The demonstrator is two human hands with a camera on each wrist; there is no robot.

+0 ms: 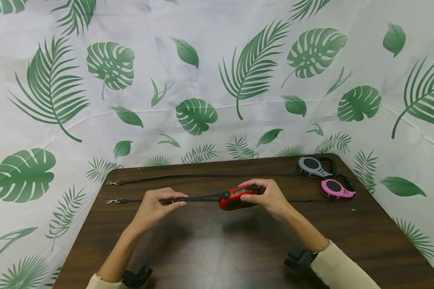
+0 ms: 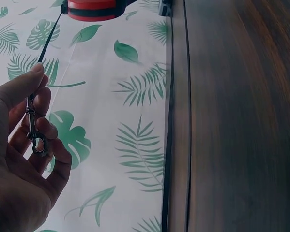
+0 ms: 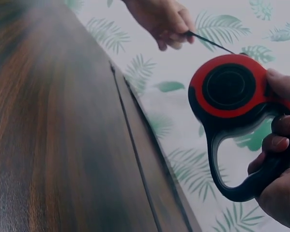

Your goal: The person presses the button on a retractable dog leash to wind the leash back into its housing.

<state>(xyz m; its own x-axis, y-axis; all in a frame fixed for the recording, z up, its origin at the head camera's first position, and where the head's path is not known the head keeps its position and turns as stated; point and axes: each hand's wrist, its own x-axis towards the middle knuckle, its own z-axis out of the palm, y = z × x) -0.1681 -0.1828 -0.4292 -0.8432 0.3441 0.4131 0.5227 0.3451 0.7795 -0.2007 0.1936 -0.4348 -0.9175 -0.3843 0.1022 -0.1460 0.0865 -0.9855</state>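
Red leash reel (image 1: 235, 199) above desk (image 1: 217, 257); right hand (image 1: 271, 198) gripping its black handle (image 3: 241, 192), left hand (image 1: 153, 208) pinching strap (image 1: 202, 198) just beside metal clip (image 2: 31, 126). Casing (image 3: 227, 86) probably stiff, smooth, fairly light; strap likely soft, bendable. Best holds: handle, strap near clip.

The leash (image 1: 235, 199) is a red and black casing with 1 round black panel (image 3: 228, 86) on its face and 1 black loop handle (image 3: 239, 193). It is suspended above the table (image 1: 209, 249). The right hand (image 1: 271, 196) grips the handle, thumb on the casing. The strap (image 1: 202, 198), thin and black, extends straight to the left hand (image 1: 155, 206), which pinches it beside the metal clip (image 2: 32, 128).
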